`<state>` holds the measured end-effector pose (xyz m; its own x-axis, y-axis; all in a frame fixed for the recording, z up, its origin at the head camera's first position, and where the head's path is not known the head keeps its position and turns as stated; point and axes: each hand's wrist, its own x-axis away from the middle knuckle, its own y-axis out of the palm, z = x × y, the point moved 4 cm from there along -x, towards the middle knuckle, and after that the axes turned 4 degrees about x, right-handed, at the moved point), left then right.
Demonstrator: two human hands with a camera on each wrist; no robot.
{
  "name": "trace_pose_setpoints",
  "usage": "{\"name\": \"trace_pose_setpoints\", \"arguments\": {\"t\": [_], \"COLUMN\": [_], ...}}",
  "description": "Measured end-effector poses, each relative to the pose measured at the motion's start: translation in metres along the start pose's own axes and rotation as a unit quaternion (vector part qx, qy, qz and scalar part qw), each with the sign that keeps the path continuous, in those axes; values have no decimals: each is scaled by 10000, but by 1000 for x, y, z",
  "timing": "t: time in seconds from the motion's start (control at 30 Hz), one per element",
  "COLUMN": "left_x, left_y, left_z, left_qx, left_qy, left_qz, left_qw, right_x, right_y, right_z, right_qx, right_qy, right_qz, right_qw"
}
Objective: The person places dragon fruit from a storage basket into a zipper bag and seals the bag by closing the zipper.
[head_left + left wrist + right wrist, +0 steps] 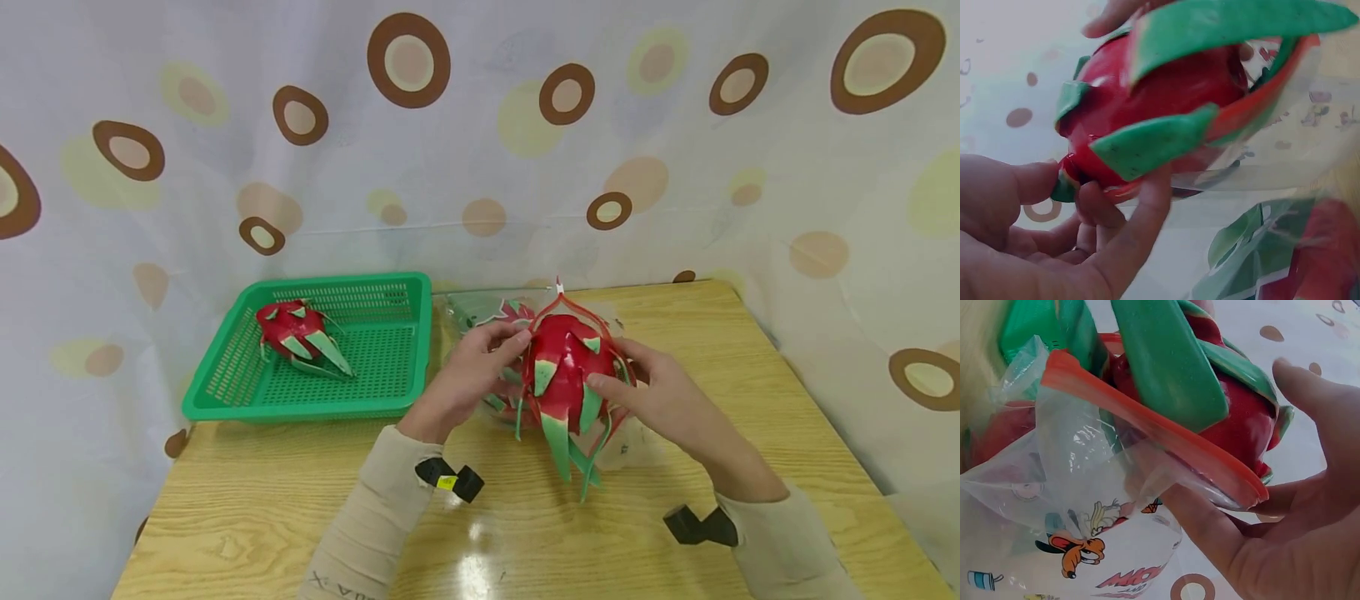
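Both hands, left (468,371) and right (660,392), clasp the dragon fruit (566,367) at centre frame above the desk (247,508), its lower half in the clear bag (622,442), so I'd judge steady fingers on the rim matter, basket (225,392) at left.

- The head view looked forward and down from the near side across the surface (675,533) toward the far curtain (480,125).
- The left wrist view sat very close beneath the dragon fruit (1160,106).
- The right wrist view, equally close, shared that fruit and the bag (1085,506).
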<state>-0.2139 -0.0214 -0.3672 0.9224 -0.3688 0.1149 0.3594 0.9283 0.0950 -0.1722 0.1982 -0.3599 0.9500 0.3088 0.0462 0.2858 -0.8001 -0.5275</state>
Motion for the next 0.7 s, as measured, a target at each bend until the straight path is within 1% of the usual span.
{"name": "trace_pose_setpoints", "arguments": {"t": [0.03, 0.1, 0.2, 0.27, 0.33, 0.47, 0.57, 0.6, 0.63, 0.7], "left_x": [0, 1, 1, 2, 3, 5, 6, 6, 7, 8], "left_y": [0, 1, 3, 3, 3, 3, 4, 5, 6, 9], "left_z": [1, 2, 4, 4, 3, 2, 2, 2, 1, -2], "left_qx": [-144, -445, -889, -1099, -1165, -1209, -1475, -1586, -1603, -1806], "left_qy": [103, 340, 635, 687, 655, 591, 561, 519, 424, 174], "left_qz": [90, 296, 557, 656, 641, 488, 453, 421, 370, 224], "left_qw": [9998, 9980, 9925, 9894, 9890, 9897, 9864, 9851, 9855, 9832], "right_x": [0, -1, -2, -3, -4, -5, -6, -6, -6, -6], "right_y": [0, 1, 1, 2, 2, 2, 0, -1, -2, -5], "right_z": [0, 1, 1, 1, 1, 3, 7, 8, 9, 11], "right_qx": [160, 283, 235, 121, -11, -248, -288, -269, -243, -219], "right_qy": [85, 225, 341, 342, 310, 261, 269, 270, 276, 272], "right_qz": [9, 51, 143, 216, 289, 496, 648, 709, 774, 912], "right_qw": [9998, 9993, 9990, 9991, 9991, 9981, 9971, 9968, 9963, 9952]}}
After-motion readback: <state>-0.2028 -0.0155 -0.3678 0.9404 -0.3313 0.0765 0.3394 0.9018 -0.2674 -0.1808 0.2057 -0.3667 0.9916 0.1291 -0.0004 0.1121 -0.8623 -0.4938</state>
